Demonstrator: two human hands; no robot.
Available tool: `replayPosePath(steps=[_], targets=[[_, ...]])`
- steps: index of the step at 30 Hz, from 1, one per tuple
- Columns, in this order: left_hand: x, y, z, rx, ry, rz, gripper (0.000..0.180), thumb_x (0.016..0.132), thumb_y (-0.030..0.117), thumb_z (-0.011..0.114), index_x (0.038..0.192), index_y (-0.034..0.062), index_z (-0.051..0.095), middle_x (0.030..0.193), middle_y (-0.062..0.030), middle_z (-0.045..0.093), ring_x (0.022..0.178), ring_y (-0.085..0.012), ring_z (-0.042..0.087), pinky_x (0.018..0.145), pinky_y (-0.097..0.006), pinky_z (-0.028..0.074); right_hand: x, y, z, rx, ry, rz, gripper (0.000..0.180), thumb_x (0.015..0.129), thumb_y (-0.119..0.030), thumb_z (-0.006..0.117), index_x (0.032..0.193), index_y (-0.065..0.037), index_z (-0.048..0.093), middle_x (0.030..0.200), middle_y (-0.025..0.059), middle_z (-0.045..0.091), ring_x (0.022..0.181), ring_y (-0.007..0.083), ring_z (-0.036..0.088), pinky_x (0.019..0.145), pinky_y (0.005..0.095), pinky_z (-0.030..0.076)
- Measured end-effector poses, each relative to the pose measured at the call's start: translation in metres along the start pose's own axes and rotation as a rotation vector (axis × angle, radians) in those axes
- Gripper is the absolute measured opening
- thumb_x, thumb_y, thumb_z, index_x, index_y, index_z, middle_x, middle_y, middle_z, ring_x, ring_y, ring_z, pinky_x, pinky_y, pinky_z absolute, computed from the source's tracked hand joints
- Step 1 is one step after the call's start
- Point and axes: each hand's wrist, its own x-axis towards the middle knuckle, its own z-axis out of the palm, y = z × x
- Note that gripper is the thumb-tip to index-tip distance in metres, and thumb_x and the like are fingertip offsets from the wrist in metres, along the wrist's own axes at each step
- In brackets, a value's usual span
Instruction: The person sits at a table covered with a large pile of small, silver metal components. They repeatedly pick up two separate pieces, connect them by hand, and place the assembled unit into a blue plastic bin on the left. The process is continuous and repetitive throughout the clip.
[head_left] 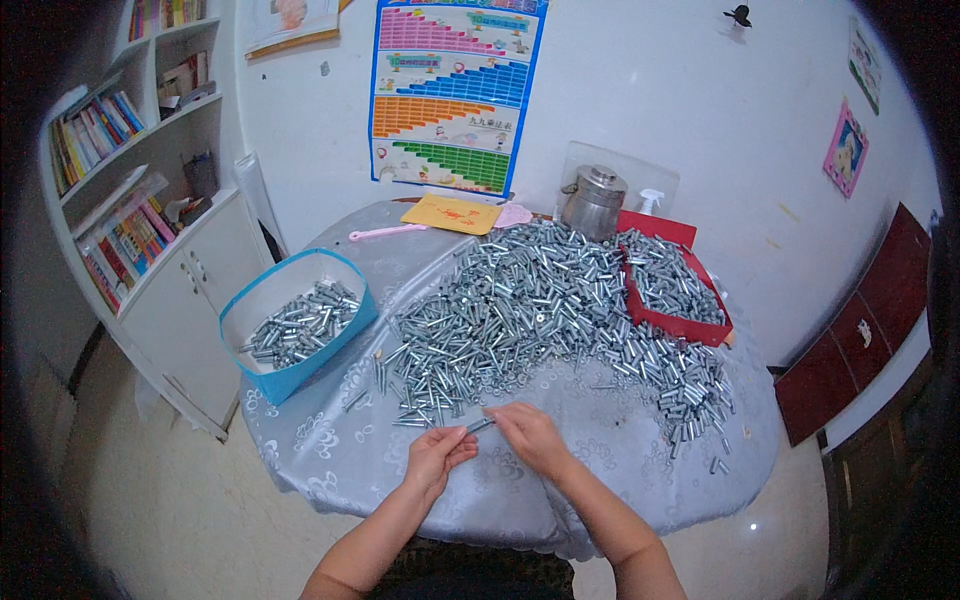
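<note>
Close to the table's near edge, my two hands meet on a slim silvery metal bolt. My left hand pinches its left end between thumb and fingers. At the other end, the fingertips of my right hand are closed on it and partly cover it. Just beyond my hands spreads a large heap of metal bolts and sleeves. A blue-rimmed box on the left contains a pile of similar pieces. More of them fill a red box at the right.
A silvery tablecloth covers the round table. At its back are a metal canister, a yellow envelope, a pink-handled swatter and a white spray bottle. A bookshelf cabinet stands left; several loose pieces lie far right.
</note>
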Motion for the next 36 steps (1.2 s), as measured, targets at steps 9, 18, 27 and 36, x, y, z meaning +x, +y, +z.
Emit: replayPosePath(steps=[9,18,27,36], targets=[[-0.002,0.003,0.002,-0.058,-0.002,0.017,0.014,0.081,0.009,0.058,0.086,-0.0033,0.054,0.082,-0.0154,0.061,0.07,-0.0207,0.061,0.065,-0.029,0.053,0.017,0.014,-0.007,-0.332,0.104,0.204,0.021,0.072,-0.024,0.06,0.082,-0.006,0.064,0.079,0.0122,0.061,0.073,0.0292,0.058,0.065,0.038,0.045],[-0.001,0.004,0.001,-0.082,-0.017,0.018,0.014,0.081,0.009,0.058,0.087,-0.0028,0.054,0.082,-0.0148,0.06,0.069,-0.0201,0.061,0.064,-0.028,0.053,0.028,0.028,0.011,-0.508,0.151,0.158,0.019,0.068,-0.023,0.064,0.071,-0.005,0.063,0.072,0.0135,0.06,0.07,0.029,0.058,0.064,0.0381,0.045],[0.001,0.001,0.001,-0.089,-0.031,0.011,0.014,0.081,0.009,0.058,0.088,-0.0031,0.054,0.083,-0.0148,0.06,0.071,-0.0201,0.061,0.066,-0.029,0.053,0.008,0.02,0.005,0.34,0.136,0.337,0.013,0.075,-0.01,0.065,0.083,0.001,0.064,0.077,0.0062,0.064,0.071,0.0111,0.059,0.064,0.0226,0.046],[0.0,0.002,0.001,-0.089,-0.003,0.023,0.013,0.081,0.009,0.057,0.087,-0.0029,0.055,0.081,-0.0145,0.061,0.067,-0.0201,0.062,0.062,-0.028,0.054,0.003,-0.001,0.004,0.548,0.073,0.298,0.011,0.074,-0.002,0.064,0.084,0.002,0.062,0.085,0.0069,0.063,0.079,0.0112,0.058,0.073,0.0225,0.046]])
